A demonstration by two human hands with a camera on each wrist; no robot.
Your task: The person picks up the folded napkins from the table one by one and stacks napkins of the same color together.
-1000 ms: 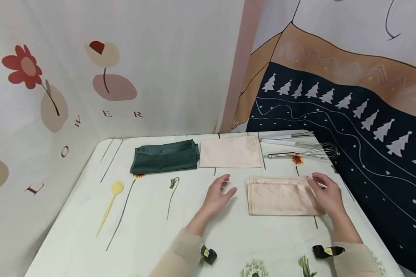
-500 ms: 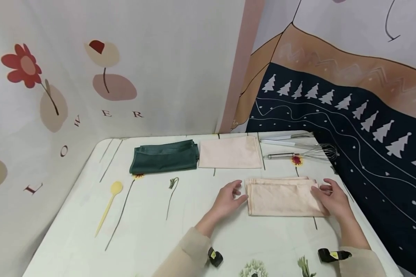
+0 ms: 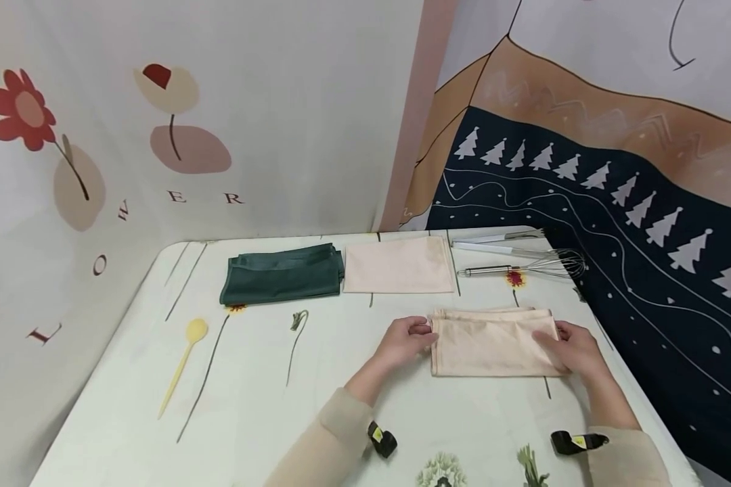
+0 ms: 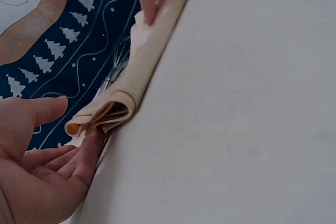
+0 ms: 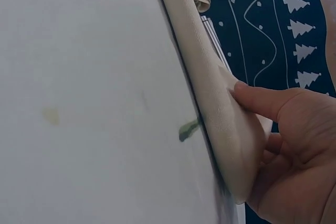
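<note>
A folded peach cloth [image 3: 490, 345] lies flat on the table in front of me, its layers showing at the left end. My right hand [image 3: 579, 352] pinches the right end, thumb on top and fingers beneath; the right wrist view shows the cloth's edge [image 5: 215, 114] between them. At the opposite end is my left hand [image 3: 402, 343]. In the left wrist view its fingertips reach under the layered end of the cloth [image 4: 126, 95], while the thumb [image 4: 50, 109] stands raised apart from it.
Behind lie a folded dark green cloth [image 3: 283, 274] and a paler pink folded cloth [image 3: 399, 266], side by side. A whisk [image 3: 524, 269] and other white-handled utensils [image 3: 493, 249] are at the back right. A yellow spoon [image 3: 185, 358] lies at the left. Printed curtains hang behind the table.
My left hand has moved right, up to the cloth's left end. My right hand shifted outward along the cloth and now grips its right end. The head view has turned slightly.
</note>
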